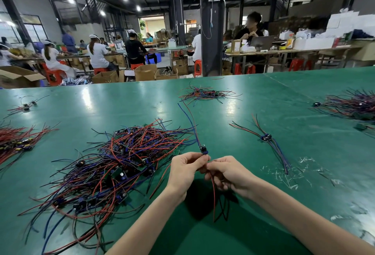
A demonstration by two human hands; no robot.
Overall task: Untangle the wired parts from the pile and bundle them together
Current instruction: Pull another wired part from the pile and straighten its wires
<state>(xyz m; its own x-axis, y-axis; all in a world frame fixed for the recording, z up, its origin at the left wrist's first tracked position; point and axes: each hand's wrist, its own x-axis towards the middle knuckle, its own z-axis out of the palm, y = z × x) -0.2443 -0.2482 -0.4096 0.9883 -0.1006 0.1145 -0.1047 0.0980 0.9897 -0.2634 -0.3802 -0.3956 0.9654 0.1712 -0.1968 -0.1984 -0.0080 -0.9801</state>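
Two bare hands meet above the near middle of the green tabletop (263, 96), and between them they hold one wired part (203, 150), a small dark module with leads running both ways. The left hand (185, 170) is closed around the module from the left, its thumb and fingers pinching just below it. The right hand (227, 173) is curled with its fingertips pressed against those of the left, gripping the red and black wires (214, 196) that hang down from the module towards the person. From the top of the module, one blue lead and one red lead (189, 121) rise away from the hands, towards the far edge of the tabletop.

The main pile (113, 167) lies just to the left of the hands: a dense tangle of red, blue and black wires with several small circuit boards caught in it; the number of parts cannot be counted. To the right of the hands, well apart from them, lies one sorted bundle (266, 138), its modules stacked together and its wires fanning out at both ends.

Four further heaps of wired parts sit on the tabletop: one beyond the hands near the far edge (205, 93), one at the right edge (355, 104), one at the left edge (16, 143), and a small cluster (26, 106) at the far left. Scraps of clear plastic (288, 175) lie scattered to the right of the right hand.
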